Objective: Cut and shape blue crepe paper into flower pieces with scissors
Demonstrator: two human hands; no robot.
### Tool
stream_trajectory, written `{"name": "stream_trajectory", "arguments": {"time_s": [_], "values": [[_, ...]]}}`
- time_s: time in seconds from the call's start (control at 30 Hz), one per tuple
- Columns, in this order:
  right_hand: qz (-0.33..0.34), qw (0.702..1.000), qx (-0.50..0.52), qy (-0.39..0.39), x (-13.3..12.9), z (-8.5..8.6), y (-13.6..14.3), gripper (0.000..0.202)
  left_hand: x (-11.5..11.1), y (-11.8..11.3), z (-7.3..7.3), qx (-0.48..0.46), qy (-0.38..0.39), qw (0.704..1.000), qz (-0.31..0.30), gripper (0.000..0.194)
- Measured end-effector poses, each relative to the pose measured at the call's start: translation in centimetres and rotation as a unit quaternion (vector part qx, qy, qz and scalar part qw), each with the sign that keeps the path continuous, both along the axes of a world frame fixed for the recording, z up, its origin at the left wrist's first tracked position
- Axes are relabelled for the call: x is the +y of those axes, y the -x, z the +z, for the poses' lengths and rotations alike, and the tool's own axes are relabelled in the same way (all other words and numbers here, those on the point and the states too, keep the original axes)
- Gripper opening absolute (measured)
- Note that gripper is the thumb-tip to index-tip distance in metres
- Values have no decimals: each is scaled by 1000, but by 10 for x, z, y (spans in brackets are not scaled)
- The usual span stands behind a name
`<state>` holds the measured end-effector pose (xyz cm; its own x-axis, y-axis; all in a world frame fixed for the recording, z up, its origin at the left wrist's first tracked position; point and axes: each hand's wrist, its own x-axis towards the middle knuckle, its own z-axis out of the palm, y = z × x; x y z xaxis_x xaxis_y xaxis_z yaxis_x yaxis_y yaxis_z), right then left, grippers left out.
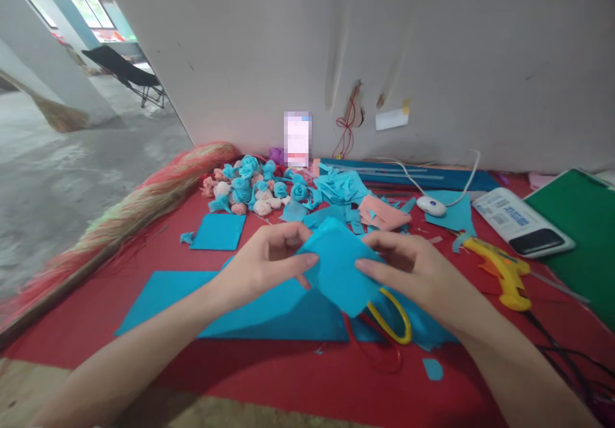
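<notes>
Both my hands pinch a piece of blue crepe paper (341, 268) in the air above the table. My left hand (273, 255) grips its left edge between thumb and fingers. On the opposite edge, my right hand (403, 261) is closed the same way. Under the held piece lie scissors (402, 325) with yellow and red handles; their blades are hidden. Larger blue paper sheets (168, 300) spread beneath my hands. A smaller blue square (220, 231) rests farther left, and a small blue scrap (433, 369) lies near the front.
Behind my hands are paper roses (243, 189), blue strips (343, 186) and folded pink paper (384, 213). At right lie a yellow glue gun (504, 271) with a black cord, a white power bank (521, 222) and a green board (576, 223). A lit phone (297, 138) stands against the wall.
</notes>
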<state>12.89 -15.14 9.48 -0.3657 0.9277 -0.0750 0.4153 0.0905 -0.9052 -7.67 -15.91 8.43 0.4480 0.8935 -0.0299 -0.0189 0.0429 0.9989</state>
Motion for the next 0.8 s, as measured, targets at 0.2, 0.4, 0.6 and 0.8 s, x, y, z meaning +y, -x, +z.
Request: {"name": "stream_trajectory", "arguments": {"time_s": [0.2, 0.4, 0.6, 0.8], "values": [[5, 999, 24, 37, -3, 3, 2, 21, -6, 1, 3, 63, -17, 997, -36, 20], [-28, 997, 59, 32, -6, 3, 2, 24, -6, 0, 3, 102, -100, 989, 45, 34], [-36, 996, 79, 1, -8, 5, -2, 19, -9, 3, 5, 105, -118, 986, 50, 33], [-71, 992, 101, 19, -13, 5, 0, 21, -12, 1, 11, 134, -129, 981, 51, 34]]}}
